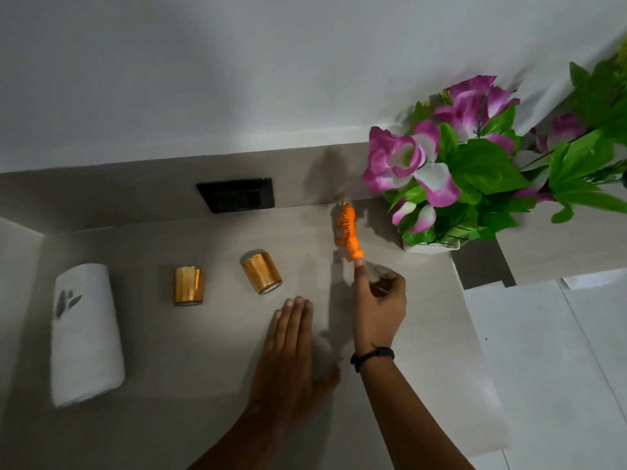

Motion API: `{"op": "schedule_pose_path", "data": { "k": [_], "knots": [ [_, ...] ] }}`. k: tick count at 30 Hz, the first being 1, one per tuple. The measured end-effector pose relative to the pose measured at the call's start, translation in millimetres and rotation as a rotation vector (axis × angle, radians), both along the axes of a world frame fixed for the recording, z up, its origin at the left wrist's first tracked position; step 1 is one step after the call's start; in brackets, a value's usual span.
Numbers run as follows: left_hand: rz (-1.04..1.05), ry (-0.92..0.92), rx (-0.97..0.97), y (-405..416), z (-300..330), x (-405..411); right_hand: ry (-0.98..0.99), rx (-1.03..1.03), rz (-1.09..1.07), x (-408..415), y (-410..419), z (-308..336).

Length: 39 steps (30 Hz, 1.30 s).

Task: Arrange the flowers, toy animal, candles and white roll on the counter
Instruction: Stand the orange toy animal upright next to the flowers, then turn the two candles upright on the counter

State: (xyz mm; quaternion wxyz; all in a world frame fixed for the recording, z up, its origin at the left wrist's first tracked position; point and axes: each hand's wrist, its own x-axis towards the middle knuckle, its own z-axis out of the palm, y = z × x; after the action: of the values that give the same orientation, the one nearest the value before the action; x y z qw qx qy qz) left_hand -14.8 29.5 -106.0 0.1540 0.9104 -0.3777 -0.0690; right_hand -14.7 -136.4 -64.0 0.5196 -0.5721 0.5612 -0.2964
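An orange striped toy tiger (348,230) stands on the beige counter (203,351), left of the pink and white flowers (437,171) in their white pot (431,247). My right hand (380,303) reaches toward it, the index fingertip touching the tiger's near end, the other fingers curled. My left hand (291,347) lies flat on the counter, palm down, holding nothing. Two gold candle holders stand further left, one upright (188,285) and one leaning (262,273). The white roll (84,334) with a grey leaf mark lies at the far left.
A black socket plate (236,199) sits in the low backsplash behind the candles. A white wall rises behind. The counter ends at the right, with white floor tiles (549,368) below. More green leaves (593,137) hang at the right edge.
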Motion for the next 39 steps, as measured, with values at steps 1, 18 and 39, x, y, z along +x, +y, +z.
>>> {"op": "schedule_pose_path", "data": {
  "k": [1, 18, 39],
  "knots": [
    [0.054, 0.054, -0.086, 4, 2, -3, 0.021, -0.009, 0.033, -5, 9, 1],
    [0.850, 0.401, -0.169, 68, 69, 155, 0.461, -0.181, 1.022, 102, 47, 24],
    [0.757, 0.223, -0.405, 59, 52, 119, 0.252, -0.302, 0.815, 33, 63, -22]
  ]
}}
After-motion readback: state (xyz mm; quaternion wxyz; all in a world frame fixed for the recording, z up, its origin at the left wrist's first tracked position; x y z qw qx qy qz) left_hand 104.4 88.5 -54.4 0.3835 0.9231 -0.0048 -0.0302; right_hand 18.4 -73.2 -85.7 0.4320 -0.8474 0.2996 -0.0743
